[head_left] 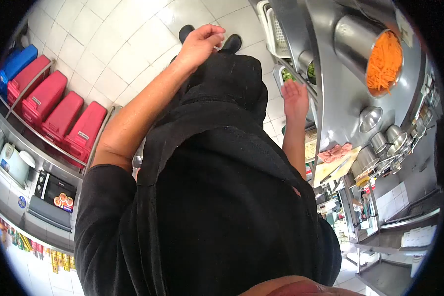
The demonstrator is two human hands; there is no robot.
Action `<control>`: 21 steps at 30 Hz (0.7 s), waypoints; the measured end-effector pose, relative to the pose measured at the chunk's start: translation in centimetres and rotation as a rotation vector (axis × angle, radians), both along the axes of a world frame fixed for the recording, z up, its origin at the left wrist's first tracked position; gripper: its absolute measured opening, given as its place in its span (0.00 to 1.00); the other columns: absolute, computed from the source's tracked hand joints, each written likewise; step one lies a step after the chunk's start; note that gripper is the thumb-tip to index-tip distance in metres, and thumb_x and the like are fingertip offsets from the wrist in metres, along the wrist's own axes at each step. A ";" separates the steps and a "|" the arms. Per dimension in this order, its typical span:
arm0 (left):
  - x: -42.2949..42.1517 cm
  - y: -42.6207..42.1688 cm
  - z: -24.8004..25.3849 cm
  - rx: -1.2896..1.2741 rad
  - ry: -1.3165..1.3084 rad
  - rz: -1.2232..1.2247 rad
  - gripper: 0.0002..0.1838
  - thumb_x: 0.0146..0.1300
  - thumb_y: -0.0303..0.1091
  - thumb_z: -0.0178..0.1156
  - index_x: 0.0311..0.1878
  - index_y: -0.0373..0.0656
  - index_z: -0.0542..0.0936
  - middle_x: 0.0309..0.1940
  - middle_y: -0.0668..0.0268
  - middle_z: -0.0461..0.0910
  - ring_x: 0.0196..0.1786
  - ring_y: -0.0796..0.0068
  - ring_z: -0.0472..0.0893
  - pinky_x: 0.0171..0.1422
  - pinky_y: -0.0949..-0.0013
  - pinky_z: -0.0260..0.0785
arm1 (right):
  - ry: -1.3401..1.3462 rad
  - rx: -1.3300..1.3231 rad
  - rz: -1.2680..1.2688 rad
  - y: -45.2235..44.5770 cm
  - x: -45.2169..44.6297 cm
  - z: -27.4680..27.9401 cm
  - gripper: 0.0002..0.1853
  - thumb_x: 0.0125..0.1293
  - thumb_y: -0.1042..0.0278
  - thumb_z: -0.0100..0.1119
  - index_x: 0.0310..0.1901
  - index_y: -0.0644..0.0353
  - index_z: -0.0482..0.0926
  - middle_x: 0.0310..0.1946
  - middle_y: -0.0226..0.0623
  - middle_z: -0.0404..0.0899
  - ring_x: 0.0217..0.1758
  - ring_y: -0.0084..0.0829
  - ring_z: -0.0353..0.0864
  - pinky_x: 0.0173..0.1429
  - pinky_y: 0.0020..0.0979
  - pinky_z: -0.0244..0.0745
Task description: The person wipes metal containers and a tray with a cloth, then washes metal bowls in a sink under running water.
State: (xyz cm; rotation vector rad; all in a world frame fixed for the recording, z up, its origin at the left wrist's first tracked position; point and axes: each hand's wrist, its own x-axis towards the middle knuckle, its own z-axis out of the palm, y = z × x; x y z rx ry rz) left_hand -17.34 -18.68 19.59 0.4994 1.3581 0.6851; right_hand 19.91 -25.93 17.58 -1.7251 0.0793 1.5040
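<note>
My left hand (200,43) is held out over the tiled floor, above my shoes, with its fingers loosely bent and partly apart and nothing visible in it. My right hand (295,100) is raised beside the steel counter (338,106), its palm showing and fingers spread, holding nothing. Just beyond its fingertips, a container holds green vegetables (287,75). Shredded orange carrot (384,61) fills a tall steel pot (352,37) lying tilted in view on the counter. Pink raw meat (334,152) rests at a cutting board (324,170), near a knife.
A steel bowl (370,119) and several pans line the right counter. A white basket (277,34) is near the counter's far end. To the left stand several red bins (44,98), a blue bin (22,61) and a counter with appliances (16,165).
</note>
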 end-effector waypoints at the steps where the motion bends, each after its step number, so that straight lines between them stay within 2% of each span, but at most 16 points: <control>1: -0.6 -0.7 -0.6 -0.011 0.006 0.012 0.11 0.71 0.33 0.57 0.53 0.42 0.80 0.41 0.71 0.81 0.43 0.81 0.78 0.50 0.73 0.72 | 0.003 0.004 -0.092 0.4 0.7 -2.5 0.26 0.75 0.47 0.48 0.58 0.66 0.67 0.59 0.55 0.72 0.58 0.48 0.76 0.65 0.52 0.73; 4: -1.3 -1.7 -2.0 -0.029 0.071 0.019 0.11 0.71 0.33 0.57 0.53 0.42 0.80 0.41 0.72 0.81 0.43 0.81 0.78 0.50 0.73 0.72 | -0.009 -0.010 -0.397 3.2 3.5 -8.3 0.38 0.76 0.43 0.41 0.73 0.67 0.48 0.70 0.60 0.55 0.66 0.54 0.69 0.68 0.55 0.70; 6: -1.3 -1.9 -2.3 -0.030 0.085 0.030 0.11 0.71 0.33 0.57 0.53 0.42 0.80 0.41 0.72 0.81 0.44 0.81 0.78 0.50 0.73 0.72 | -0.011 -0.015 -0.565 4.9 6.3 -12.0 0.37 0.77 0.48 0.40 0.76 0.64 0.43 0.71 0.60 0.53 0.67 0.54 0.68 0.65 0.59 0.73; 8: -1.4 -2.1 -2.4 -0.009 0.097 0.037 0.11 0.71 0.32 0.57 0.52 0.42 0.80 0.40 0.72 0.81 0.44 0.81 0.78 0.50 0.73 0.72 | 0.025 0.007 -0.459 5.0 11.7 -17.6 0.34 0.77 0.53 0.40 0.76 0.62 0.44 0.73 0.54 0.52 0.68 0.54 0.68 0.63 0.60 0.75; 10: -1.7 -2.5 -2.9 -0.015 0.116 0.034 0.11 0.71 0.32 0.57 0.52 0.42 0.80 0.40 0.72 0.81 0.43 0.81 0.78 0.50 0.73 0.72 | -0.006 -0.029 -0.530 5.9 13.8 -21.2 0.31 0.75 0.59 0.42 0.74 0.62 0.49 0.72 0.50 0.55 0.68 0.54 0.68 0.62 0.61 0.76; 12: -1.9 -3.0 -3.0 -0.036 0.136 0.032 0.11 0.70 0.32 0.57 0.52 0.42 0.80 0.40 0.71 0.81 0.43 0.81 0.78 0.50 0.74 0.72 | -0.113 -0.123 -0.779 7.0 14.3 -22.8 0.27 0.72 0.66 0.44 0.70 0.64 0.58 0.69 0.46 0.61 0.66 0.54 0.68 0.61 0.62 0.76; 13: -2.1 -3.3 -3.0 -0.052 0.147 0.032 0.11 0.70 0.32 0.57 0.52 0.42 0.80 0.39 0.71 0.81 0.43 0.81 0.78 0.50 0.74 0.72 | -0.117 -0.135 -0.792 7.0 14.6 -23.3 0.22 0.72 0.67 0.42 0.65 0.64 0.67 0.63 0.44 0.69 0.64 0.51 0.71 0.60 0.57 0.78; 16: -3.0 -4.2 -3.5 -0.068 0.182 0.012 0.11 0.70 0.33 0.58 0.52 0.41 0.80 0.38 0.71 0.81 0.42 0.81 0.78 0.48 0.74 0.72 | 0.041 -0.113 -0.647 6.0 14.2 -21.6 0.21 0.72 0.65 0.48 0.63 0.61 0.72 0.60 0.43 0.75 0.54 0.46 0.78 0.52 0.54 0.81; 21: -3.8 -5.9 -4.6 -0.082 0.205 -0.006 0.11 0.70 0.33 0.58 0.52 0.41 0.80 0.38 0.71 0.80 0.40 0.81 0.78 0.47 0.74 0.71 | -0.125 -0.086 -0.274 2.3 7.5 -17.9 0.17 0.63 0.77 0.52 0.54 0.68 0.72 0.53 0.50 0.76 0.52 0.45 0.81 0.54 0.50 0.83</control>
